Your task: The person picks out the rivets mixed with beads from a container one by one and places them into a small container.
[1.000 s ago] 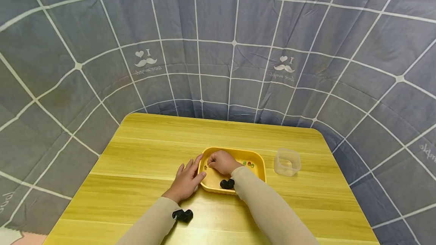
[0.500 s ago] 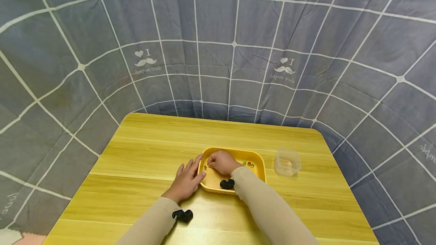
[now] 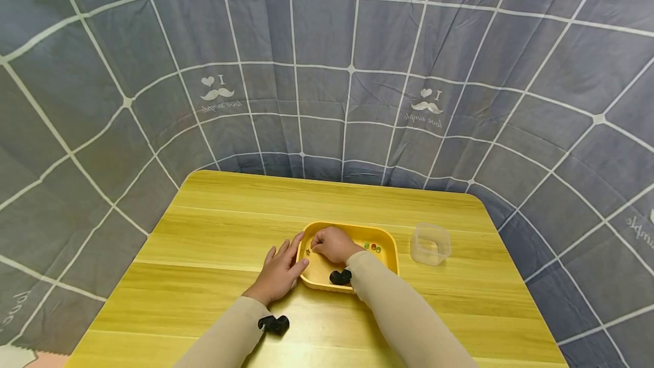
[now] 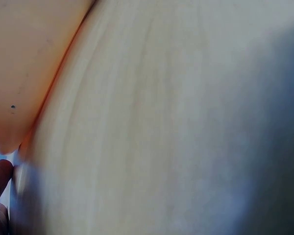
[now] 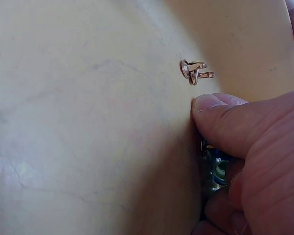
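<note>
My left hand (image 3: 278, 271) rests against the left rim of a yellow tray (image 3: 319, 285), its fingers extended and the thumb at the near corner. My right hand (image 3: 334, 244) reaches inside the tray with curled fingers, thumb and forefinger together close to the floor. Just past the thumb tip lie copper-coloured paper fasteners (image 5: 196, 71) with round heads and split prongs. In the gap below the thumb show another small metal piece (image 5: 204, 147) and a green glass marble (image 5: 220, 171). I cannot tell whether the fingertips pinch anything. Several green and red marbles (image 3: 374, 246) lie behind the right wrist.
A clear plastic container (image 3: 431, 244) stands to the right of the tray on the yellow wooden table (image 3: 230, 209). Grey curtain (image 3: 327, 90) with white grid lines surrounds the table's far side. Black wrist cameras sit at both cuffs, the right one (image 3: 340, 277) overlapping the tray.
The head view has tilted very slightly. Both hands, the tray and the container keep their places.
</note>
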The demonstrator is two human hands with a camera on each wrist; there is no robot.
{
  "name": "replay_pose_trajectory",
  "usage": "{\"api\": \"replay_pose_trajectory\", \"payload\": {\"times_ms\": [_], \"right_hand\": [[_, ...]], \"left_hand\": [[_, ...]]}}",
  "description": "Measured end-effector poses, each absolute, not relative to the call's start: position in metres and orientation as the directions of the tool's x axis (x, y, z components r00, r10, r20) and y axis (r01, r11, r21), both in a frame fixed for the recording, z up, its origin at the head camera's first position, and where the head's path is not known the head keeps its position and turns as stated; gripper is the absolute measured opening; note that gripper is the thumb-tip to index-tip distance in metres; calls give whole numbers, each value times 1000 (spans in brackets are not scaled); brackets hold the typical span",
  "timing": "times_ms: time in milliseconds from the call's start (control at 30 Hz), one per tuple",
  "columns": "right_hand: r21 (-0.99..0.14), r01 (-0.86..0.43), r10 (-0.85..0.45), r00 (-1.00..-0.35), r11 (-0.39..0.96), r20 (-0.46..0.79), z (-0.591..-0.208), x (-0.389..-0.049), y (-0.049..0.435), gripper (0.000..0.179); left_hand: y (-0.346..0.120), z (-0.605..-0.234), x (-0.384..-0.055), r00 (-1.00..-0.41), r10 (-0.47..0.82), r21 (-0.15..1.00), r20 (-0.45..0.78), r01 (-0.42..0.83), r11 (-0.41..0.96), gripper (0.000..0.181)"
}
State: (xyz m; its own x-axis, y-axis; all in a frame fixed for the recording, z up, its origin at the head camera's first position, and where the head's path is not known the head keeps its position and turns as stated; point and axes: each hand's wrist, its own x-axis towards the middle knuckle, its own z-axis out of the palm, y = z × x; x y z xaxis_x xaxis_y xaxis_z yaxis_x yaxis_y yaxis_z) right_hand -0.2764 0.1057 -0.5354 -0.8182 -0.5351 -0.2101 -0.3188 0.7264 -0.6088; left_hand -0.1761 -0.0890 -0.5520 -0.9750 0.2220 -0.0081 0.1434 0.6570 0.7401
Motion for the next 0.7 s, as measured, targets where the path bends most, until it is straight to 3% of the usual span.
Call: {"api": "replay_pose_trajectory", "payload": {"times_ms": [700], "right_hand": [[-595, -312, -513, -835, 741, -201, -539, -269, 98, 10]], "left_hand": [[-96, -553, -172, -973, 229, 738, -1, 154, 657, 67]]}}
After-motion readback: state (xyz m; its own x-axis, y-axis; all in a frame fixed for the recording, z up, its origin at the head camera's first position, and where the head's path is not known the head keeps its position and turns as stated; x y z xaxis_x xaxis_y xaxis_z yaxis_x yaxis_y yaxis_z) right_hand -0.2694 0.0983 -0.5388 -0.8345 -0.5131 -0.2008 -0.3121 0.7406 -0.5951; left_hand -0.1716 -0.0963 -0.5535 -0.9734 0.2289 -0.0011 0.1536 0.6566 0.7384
